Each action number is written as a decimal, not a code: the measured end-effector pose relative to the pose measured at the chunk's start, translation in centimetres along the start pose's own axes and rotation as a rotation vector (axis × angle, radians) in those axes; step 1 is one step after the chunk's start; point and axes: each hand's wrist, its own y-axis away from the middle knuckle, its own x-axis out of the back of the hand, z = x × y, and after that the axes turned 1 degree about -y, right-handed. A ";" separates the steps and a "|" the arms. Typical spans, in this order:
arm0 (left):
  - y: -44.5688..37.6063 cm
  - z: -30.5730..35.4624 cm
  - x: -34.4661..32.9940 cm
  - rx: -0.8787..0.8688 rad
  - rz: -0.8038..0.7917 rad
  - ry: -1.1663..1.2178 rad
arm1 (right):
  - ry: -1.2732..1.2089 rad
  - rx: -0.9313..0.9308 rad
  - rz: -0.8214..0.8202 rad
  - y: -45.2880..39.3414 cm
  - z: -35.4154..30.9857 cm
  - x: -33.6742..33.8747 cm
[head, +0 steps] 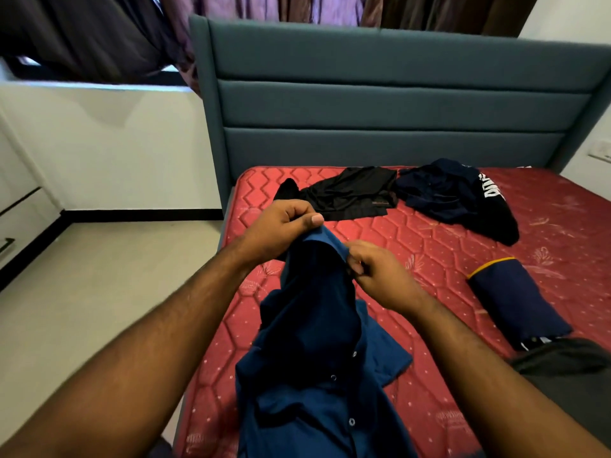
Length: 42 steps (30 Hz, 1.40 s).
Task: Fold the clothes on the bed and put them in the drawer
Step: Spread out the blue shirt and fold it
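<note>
While both hands lift it, a blue button shirt (317,352) hangs over the red mattress (446,233).
Head view: left hand (281,228) and right hand (377,272) each keep a closed grip pinching the collar; black shorts (353,193), a dark navy heap (459,196) and a folded navy garment (515,299) lie on the bed.

The red quilted bed (429,233) carries a black garment (357,193) nearest the headboard (380,104), a navy heap (456,200) beside it, and a folded navy piece (515,302) farther away.
</note>
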 end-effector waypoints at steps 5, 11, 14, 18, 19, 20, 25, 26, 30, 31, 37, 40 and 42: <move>-0.2 1.0 0.4 0.006 -0.256 -0.036 | -0.910 -0.505 -0.131 0.3 -1.4 1.8; -0.9 -0.7 0.3 0.040 -0.630 -0.674 | -0.367 -0.618 -0.654 -0.4 0.1 1.5; 0.2 -2.4 -0.4 0.011 -0.676 -1.046 | -0.176 -0.501 -0.669 -0.2 0.0 0.4; 7.0 -7.8 -2.4 -0.100 -0.360 -1.075 | 0.010 -0.588 -1.119 4.2 -0.1 -3.2; 9.2 -9.4 -3.1 -0.015 -0.209 -0.899 | 0.021 -0.636 -1.165 5.5 0.5 -3.9; 11.3 -11.1 -3.9 0.121 -0.018 -0.666 | -0.004 -0.653 -1.084 6.4 1.4 -4.5; 16.3 -14.8 -7.3 0.758 0.695 0.146 | -0.061 -0.735 -0.219 6.7 5.9 -6.4; 17.0 -15.2 -7.8 0.781 0.635 0.113 | -0.052 -0.730 -0.222 6.9 6.7 -6.9; 18.4 -16.2 -8.5 0.615 -0.098 -0.389 | -0.101 -0.727 -0.390 7.0 7.3 -9.7; 18.2 -16.4 -8.6 0.599 -0.210 -0.565 | -0.119 -0.745 -0.410 7.0 7.0 -10.4; 13.0 -16.7 -7.4 0.648 0.107 -0.228 | 0.156 -0.741 -0.334 4.3 6.5 -11.2; 4.7 -15.0 -2.4 0.659 0.628 0.047 | 0.295 -0.702 -0.013 -2.8 5.9 -4.9; -2.7 -10.1 2.0 0.491 0.776 0.069 | 0.284 -0.676 0.313 -9.5 3.6 1.6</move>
